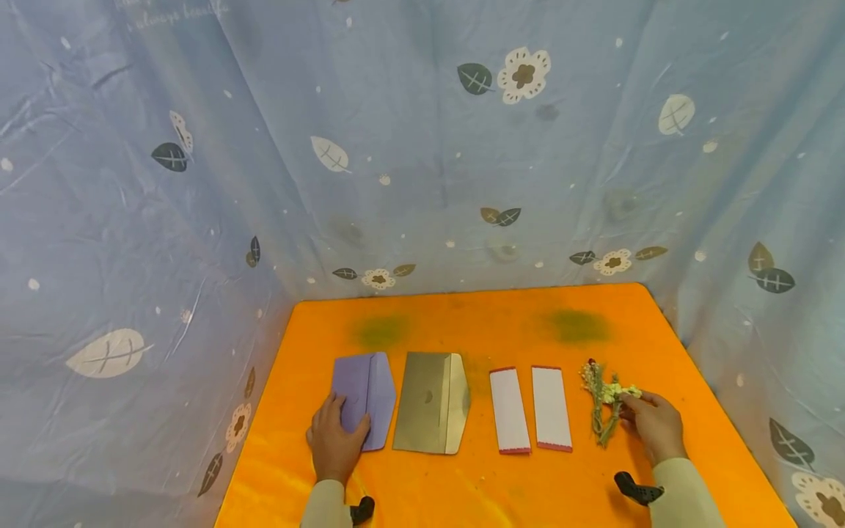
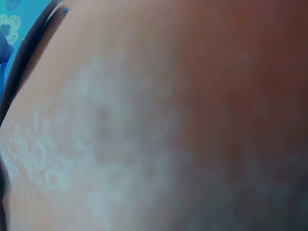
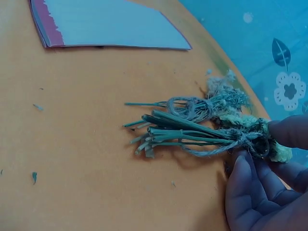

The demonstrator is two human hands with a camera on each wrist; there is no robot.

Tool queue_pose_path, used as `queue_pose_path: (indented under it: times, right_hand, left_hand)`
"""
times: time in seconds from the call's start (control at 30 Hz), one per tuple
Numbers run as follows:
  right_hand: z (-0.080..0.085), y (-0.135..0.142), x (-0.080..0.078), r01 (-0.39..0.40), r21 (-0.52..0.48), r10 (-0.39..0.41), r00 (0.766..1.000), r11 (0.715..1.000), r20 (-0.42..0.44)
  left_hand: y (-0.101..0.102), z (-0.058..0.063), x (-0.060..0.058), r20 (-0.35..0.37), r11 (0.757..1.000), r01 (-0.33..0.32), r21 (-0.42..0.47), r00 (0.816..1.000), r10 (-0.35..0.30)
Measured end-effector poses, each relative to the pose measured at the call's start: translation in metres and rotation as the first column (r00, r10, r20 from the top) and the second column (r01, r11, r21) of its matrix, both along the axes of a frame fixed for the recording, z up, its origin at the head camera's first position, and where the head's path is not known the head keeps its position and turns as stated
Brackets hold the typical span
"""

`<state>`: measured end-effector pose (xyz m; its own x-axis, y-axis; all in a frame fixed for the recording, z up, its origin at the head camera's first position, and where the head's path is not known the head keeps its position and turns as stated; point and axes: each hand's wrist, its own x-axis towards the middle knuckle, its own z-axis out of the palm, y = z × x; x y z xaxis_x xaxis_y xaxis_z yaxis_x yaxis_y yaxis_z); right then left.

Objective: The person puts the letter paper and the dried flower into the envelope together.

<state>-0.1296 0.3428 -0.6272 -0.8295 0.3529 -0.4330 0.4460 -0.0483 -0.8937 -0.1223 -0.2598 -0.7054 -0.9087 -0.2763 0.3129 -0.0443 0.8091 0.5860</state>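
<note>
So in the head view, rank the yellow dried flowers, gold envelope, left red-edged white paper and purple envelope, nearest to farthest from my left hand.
1. Purple envelope: partly under your left hand.
2. Gold envelope: right of purple.
3. Left red-edged white paper: right of gold.
4. Yellow dried flowers: at your right hand.

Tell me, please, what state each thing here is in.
Purple envelope: flap open, partly under the left hand.
Gold envelope: flap open, lying flat.
Left white card: lying flat.
Right white card: lying flat.
Yellow flower bundle: tied with twine, pinched in the right hand.
Other flower bundle: tied with twine, lying down.
Orange table: strewn with small scraps.
</note>
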Motion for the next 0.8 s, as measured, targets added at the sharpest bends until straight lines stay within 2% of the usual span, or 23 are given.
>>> queue_pose_path:
  times: [0.23,0.47,0.67,0.8]
  right_hand:
    - [0.005,0.004,0.001,0.028,-0.085,-0.027,0.999,0.996,0.021]
    - [0.013,0.007,0.002,0.028,-0.138,-0.027,1.0,0.99,0.005]
    - [0.018,0.006,0.0,0.054,-0.151,-0.054,0.999,0.987,0.004]
    - [0.021,0.002,-0.002,0.061,-0.193,-0.062,0.998,0.979,0.001]
  left_hand:
    - [0.001,-0.003,-0.001,-0.053,1.0,0.006,-0.007,0.999,-0.007]
    - [0.001,0.0,0.0,-0.019,1.0,0.003,-0.007,1.0,-0.003]
    - [0.001,-0.001,-0.001,-0.018,1.0,0.003,-0.002,1.0,-0.003]
    - [0.001,-0.001,-0.001,-0.018,1.0,0.002,0.001,1.0,-0.002]
